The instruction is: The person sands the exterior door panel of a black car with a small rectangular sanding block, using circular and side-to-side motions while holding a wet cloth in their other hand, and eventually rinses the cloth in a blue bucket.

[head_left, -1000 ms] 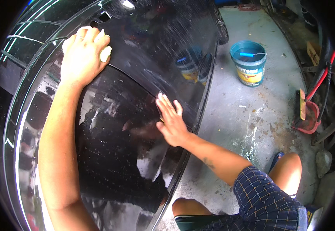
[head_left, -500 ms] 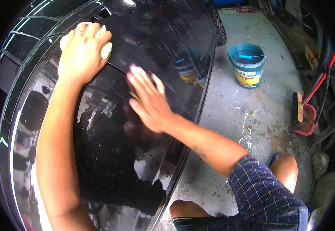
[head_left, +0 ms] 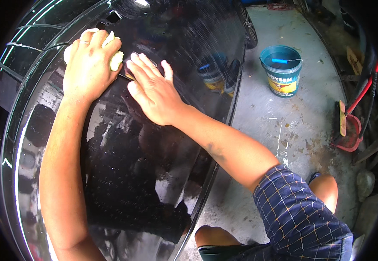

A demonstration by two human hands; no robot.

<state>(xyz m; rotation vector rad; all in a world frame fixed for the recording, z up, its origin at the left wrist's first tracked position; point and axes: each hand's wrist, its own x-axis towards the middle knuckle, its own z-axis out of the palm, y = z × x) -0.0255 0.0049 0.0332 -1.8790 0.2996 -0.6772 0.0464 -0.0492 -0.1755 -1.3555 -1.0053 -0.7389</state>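
Glossy black car bodywork point(head_left: 128, 174) takes up the near left, beaded with small droplets over its lower part. Upon it, the right hand point(head_left: 154, 93) lies palm down, its grip wide with fingers stretched nearly straight, over a flat pad point(head_left: 129, 77), mostly hidden, whose yellowish edge shows by the thumb. Just beside it, farther up and left, the left hand point(head_left: 87, 67) has its grip closed around a crumpled pale yellow cloth point(head_left: 117, 61) resting on the bodywork. Beyond the hands, whitish streaks point(head_left: 215, 30) cross the dark paint. Judging by these, the rubbing seems partway: the lower part looks smoother, though wet, while the streaked part appears to await wiping; how much has been covered I cannot tell. Farther off, a teal bucket point(head_left: 270, 74) and a red dustpan point(head_left: 347, 137) stand on the grey floor point(head_left: 258, 126).
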